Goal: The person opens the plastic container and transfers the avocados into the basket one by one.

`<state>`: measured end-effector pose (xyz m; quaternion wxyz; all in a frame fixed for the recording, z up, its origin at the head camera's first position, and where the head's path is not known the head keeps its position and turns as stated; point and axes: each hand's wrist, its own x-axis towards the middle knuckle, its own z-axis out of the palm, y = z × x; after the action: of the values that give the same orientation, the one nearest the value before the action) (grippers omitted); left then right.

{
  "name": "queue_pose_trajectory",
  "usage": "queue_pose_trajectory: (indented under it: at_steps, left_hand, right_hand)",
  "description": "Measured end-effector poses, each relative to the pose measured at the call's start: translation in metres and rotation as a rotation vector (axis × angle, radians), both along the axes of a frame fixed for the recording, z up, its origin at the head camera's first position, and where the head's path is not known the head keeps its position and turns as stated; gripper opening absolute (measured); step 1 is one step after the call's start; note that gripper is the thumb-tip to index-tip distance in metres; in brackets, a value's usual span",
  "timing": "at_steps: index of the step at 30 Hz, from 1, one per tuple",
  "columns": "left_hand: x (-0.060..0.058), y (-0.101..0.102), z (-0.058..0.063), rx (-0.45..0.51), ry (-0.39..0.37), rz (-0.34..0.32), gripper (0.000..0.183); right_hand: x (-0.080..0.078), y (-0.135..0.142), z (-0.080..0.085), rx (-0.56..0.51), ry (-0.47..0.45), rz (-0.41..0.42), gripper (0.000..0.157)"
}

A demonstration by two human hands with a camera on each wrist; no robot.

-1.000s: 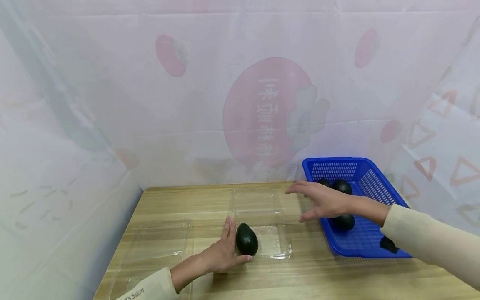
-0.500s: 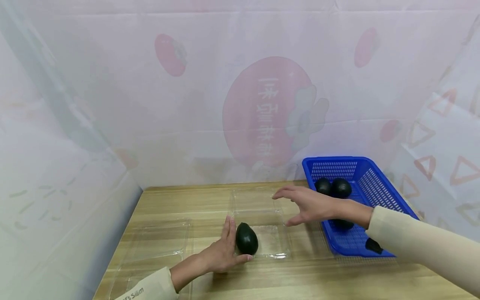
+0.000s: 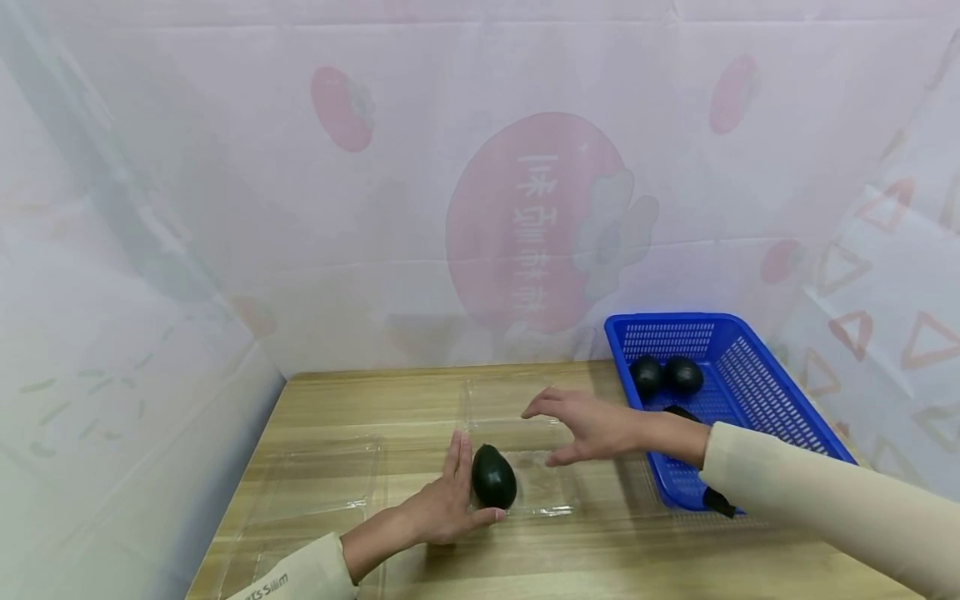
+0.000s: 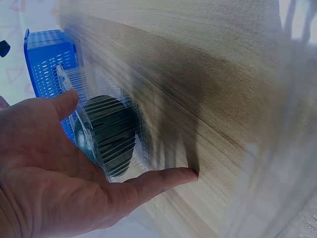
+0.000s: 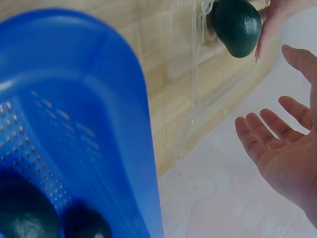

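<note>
A dark green avocado (image 3: 494, 477) lies in the left part of a clear plastic clamshell box (image 3: 553, 511), whose lid (image 3: 510, 402) is folded back toward the wall. My left hand (image 3: 446, 504) rests along the box's left side, fingers straight and thumb spread by the near corner. Through the ribbed wall of the box, the left wrist view shows the avocado (image 4: 111, 129). Above the right half of the box hovers my right hand (image 3: 592, 423), thumb and fingers apart and holding nothing. The right wrist view also shows that hand (image 5: 285, 139) bare.
At the right stands a blue perforated basket (image 3: 780, 396) with several dark avocados (image 3: 683, 376); my right forearm crosses over it. Another clear plastic container (image 3: 322, 483) lies at the left of the wooden table (image 3: 600, 550). A printed sheet hangs behind.
My right hand has moved left and slightly nearer, from over the basket's edge to over the box, uncovering avocados in the basket. My left hand and the avocado in the box have stayed put.
</note>
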<state>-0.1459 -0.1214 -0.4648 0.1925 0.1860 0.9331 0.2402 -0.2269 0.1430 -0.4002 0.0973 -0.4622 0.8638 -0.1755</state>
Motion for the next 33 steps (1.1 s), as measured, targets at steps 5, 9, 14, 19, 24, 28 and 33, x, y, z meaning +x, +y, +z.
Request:
queue_pose_trajectory:
  at_steps: [5,9,14,19,24,28,33]
  left_hand:
    - [0.0,0.0,-0.001,0.001,0.004,-0.002,0.116]
    - [0.0,0.0,-0.001,-0.008,0.009,-0.007,0.116]
    - [0.0,0.0,-0.001,-0.006,0.009,0.001,0.116]
    - [-0.001,0.0,-0.002,-0.003,0.005,0.003,0.116]
    - [-0.001,0.0,-0.002,0.002,0.0,-0.001,0.116]
    - [0.0,0.0,-0.002,0.001,0.001,-0.009,0.115]
    - [0.0,0.0,-0.002,0.002,-0.002,-0.009,0.114]
  right_hand:
    - [0.003,-0.009,-0.005,0.034,-0.04,-0.013,0.06]
    - [0.004,-0.016,-0.009,0.044,-0.04,-0.004,0.06]
    - [0.005,-0.023,-0.015,0.038,-0.043,0.013,0.058]
    - [0.007,-0.031,-0.024,0.023,-0.058,0.034,0.057]
    - [0.008,-0.038,-0.03,0.007,-0.056,0.061,0.057]
    - [0.008,-0.042,-0.034,0.011,-0.055,0.073,0.056]
    - [0.009,-0.047,-0.038,0.03,-0.074,0.066,0.054]
